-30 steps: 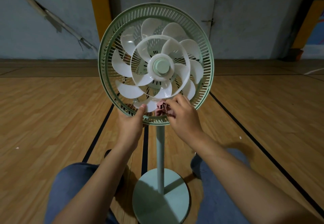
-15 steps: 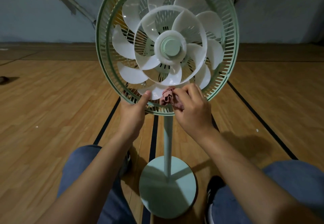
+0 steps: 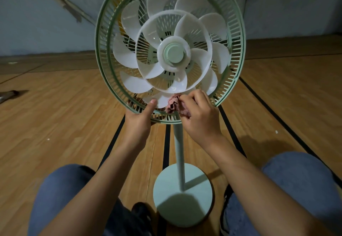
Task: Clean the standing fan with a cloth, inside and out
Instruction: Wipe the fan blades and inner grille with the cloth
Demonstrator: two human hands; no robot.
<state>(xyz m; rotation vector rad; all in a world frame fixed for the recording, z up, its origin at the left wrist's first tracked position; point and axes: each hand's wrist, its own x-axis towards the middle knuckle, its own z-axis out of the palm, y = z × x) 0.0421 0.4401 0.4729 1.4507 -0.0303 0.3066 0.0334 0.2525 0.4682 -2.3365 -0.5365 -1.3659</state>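
A wooden plank floor [image 3: 55, 124] marked with black lines stretches back to a pale grey wall [image 3: 46, 13]. In the middle of it stands a mint-green standing fan [image 3: 170, 54], its front cover off so the white blades [image 3: 127, 54] are exposed inside the slatted rear guard [image 3: 238, 37]. A slim pole [image 3: 179, 152] runs down to a round base [image 3: 183, 195] on the floor.

A person sits facing the fan, a blue-jeaned knee on either side of the base. The left hand [image 3: 138, 119] grips the bottom rim of the guard, thumb up and pressed against the lowest blade, the other fingers hidden behind the rim. The right hand [image 3: 199, 113] has its fingers curled tight round a crumpled pink cloth [image 3: 174, 104], pressing it against the bottom blade just inside the guard's lower edge, right beside the left thumb.

Compared with half a second ago, the fan fills more of the view and sits higher, its top edge now cut off, so the person's head has come closer. Both hands keep the same holds at the bottom of the guard. The right knee shows more fully now.

At the far left edge, a small dark object [image 3: 9, 95] lies on the floor; it is too blurred to identify.
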